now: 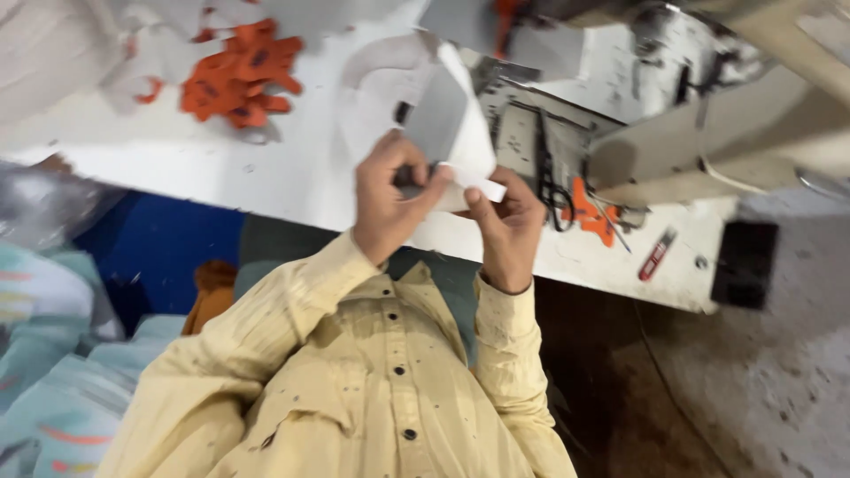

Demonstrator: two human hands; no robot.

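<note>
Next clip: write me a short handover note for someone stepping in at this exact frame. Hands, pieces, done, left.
Left hand: pinches the grey-and-white fabric piece, raised over the white table.
Right hand: holds a narrow white strip against that piece's lower edge.
Nearby: pile of orange cut pieces far left on the table, sewing machine to the right, black scissors and more orange scraps at its base.
Done: strip placed against the piece.
Left: not under the machine; no stitching visible.

A heap of orange fabric pieces (237, 75) lies on the white worktable (266, 168). Black scissors (551, 181) rest beside the sewing machine (673, 97), near a smaller orange scrap (591, 214) and a red tool (657, 255).
</note>
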